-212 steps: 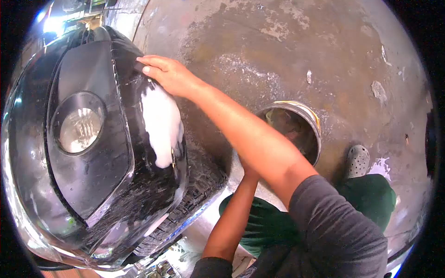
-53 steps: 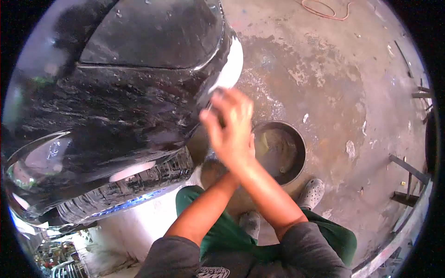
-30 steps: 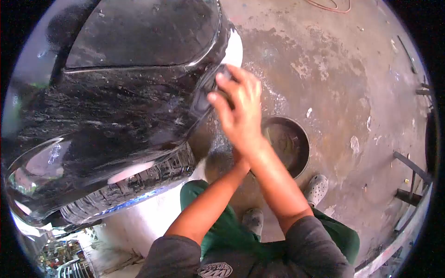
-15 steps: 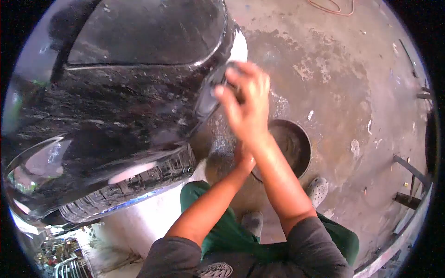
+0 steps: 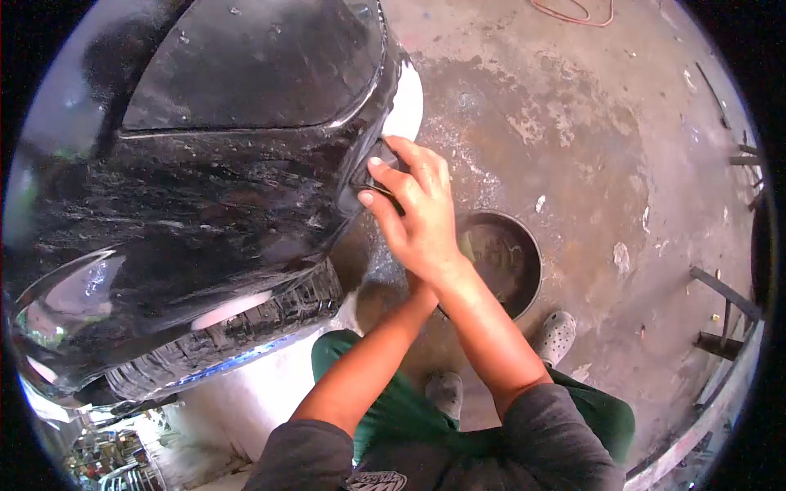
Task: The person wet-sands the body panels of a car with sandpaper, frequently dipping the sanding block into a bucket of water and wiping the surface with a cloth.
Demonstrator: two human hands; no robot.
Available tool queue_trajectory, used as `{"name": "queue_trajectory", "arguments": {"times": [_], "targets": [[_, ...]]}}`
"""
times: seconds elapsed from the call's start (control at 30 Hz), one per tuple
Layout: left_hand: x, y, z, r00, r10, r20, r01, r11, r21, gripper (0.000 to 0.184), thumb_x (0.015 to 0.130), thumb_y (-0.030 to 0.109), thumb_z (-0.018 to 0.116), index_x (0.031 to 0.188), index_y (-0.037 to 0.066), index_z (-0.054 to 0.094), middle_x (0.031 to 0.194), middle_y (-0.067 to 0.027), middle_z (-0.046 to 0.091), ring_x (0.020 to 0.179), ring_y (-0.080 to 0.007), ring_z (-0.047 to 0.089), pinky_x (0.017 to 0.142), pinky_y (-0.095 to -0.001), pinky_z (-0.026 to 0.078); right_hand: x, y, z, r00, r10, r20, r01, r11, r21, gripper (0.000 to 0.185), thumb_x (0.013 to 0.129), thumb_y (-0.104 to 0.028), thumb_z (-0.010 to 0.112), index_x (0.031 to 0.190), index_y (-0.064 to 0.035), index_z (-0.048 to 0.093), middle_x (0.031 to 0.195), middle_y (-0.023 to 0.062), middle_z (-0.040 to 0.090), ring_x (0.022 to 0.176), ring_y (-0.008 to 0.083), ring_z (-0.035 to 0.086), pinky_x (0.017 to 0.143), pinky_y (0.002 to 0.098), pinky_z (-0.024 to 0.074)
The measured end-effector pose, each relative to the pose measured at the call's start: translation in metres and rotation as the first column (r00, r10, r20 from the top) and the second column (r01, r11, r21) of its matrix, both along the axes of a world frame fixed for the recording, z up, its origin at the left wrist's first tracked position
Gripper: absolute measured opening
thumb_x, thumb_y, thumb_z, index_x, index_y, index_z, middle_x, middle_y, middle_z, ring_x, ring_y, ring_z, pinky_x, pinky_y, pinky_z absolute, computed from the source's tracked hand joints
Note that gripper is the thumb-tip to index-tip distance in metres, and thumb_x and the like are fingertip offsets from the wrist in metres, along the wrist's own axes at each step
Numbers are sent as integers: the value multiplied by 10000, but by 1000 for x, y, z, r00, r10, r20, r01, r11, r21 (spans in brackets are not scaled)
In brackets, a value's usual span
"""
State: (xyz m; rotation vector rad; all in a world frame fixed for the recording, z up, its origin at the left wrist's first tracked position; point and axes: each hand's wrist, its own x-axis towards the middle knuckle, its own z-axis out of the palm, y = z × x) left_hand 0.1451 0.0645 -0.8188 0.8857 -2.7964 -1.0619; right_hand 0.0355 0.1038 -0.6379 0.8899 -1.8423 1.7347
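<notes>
My right hand (image 5: 419, 209) presses against the side edge of a black car's body panel (image 5: 221, 188), fingers bent around a thin dark pad (image 5: 383, 190). What the pad is made of I cannot make out. The panel is wet and glossy, with greyish streaks. My left forearm (image 5: 368, 352) passes under the right one, and the left hand is hidden behind my right wrist. Below the panel shows a tyre (image 5: 229, 340). Close to my right forearm, a round dark basin (image 5: 534, 282) with some liquid stands on the floor.
The concrete floor (image 5: 589, 188) has wet and worn patches. A reddish hose (image 5: 577, 16) lies at the far end. Metal frame parts (image 5: 725, 295) stand along the right side. My grey clogs (image 5: 557, 337) are near the basin. Cluttered items (image 5: 115, 458) sit at the lower left.
My right hand has moved down and slightly left along the panel edge, and its fingers now rest on the surface with the dark pad. The view has shifted slightly.
</notes>
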Motion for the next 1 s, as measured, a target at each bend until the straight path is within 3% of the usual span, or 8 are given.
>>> {"name": "queue_trajectory", "arguments": {"times": [0.17,0.4,0.5,0.53,0.63,0.73,0.9,1.0], "targets": [[10,3,-16,999,14,-38,-17,998,-64,390,1061,327,461,1260,28,611,1128,-264,696,1037,-491,644,887,-571,510,-67,-3,2,979,-60,193,84,989,-120,304,891,-161,746,1163,-40,686,1328,199,626,1206,418,565,1055,507,436],[-9,4,7,992,69,102,-58,993,-105,507,1062,422,442,1344,35,607,1231,-241,692,1141,-460,636,970,-557,494,-57,6,-3,998,13,59,-10,999,-49,333,902,-133,753,1214,-36,688,1380,192,613,1265,397,557,1083,479,429],[-1,-14,-34,996,-57,64,60,997,-38,487,1067,405,445,1351,40,597,1256,-268,668,1160,-460,627,978,-554,487,-52,2,-4,997,-53,59,57,997,-61,329,904,-140,752,1211,-39,692,1372,184,623,1250,393,566,1072,483,441],[4,-3,-19,973,79,-218,-17,962,272,440,1068,353,454,1354,43,583,1277,-272,651,1163,-458,620,968,-552,488,-27,10,-5,1000,22,9,-22,1000,1,343,889,-144,769,1209,-48,692,1369,176,627,1253,391,565,1079,494,435],[-6,-5,-8,999,-19,41,22,995,-99,411,1038,376,506,1296,72,603,1229,-240,678,1117,-477,620,910,-547,489,-50,10,-6,999,35,-26,-36,999,-24,371,881,-137,777,1229,-57,678,1380,175,619,1264,394,557,1085,501,428],[-3,-5,-13,990,6,138,10,993,-117,399,1034,388,501,1253,77,621,1170,-249,694,1085,-491,626,906,-550,490,-46,6,-11,1000,4,6,-4,999,-47,343,889,-170,762,1207,-71,679,1380,164,609,1230,409,556,1057,510,440],[-2,-5,-9,986,-68,-149,47,989,-138,413,1055,359,463,1231,22,625,1147,-271,694,1048,-489,643,877,-572,500,-49,9,-12,996,48,-74,-49,999,-12,307,903,-179,742,1182,-68,679,1371,171,607,1235,424,548,1059,513,439],[-7,4,6,999,49,20,-45,988,-147,398,1043,357,488,1187,16,638,1125,-283,690,1033,-502,634,858,-592,491,-62,7,-6,1000,-2,3,2,998,-58,316,899,-183,745,1183,-60,681,1370,171,611,1235,418,551,1054,505,446]]}}
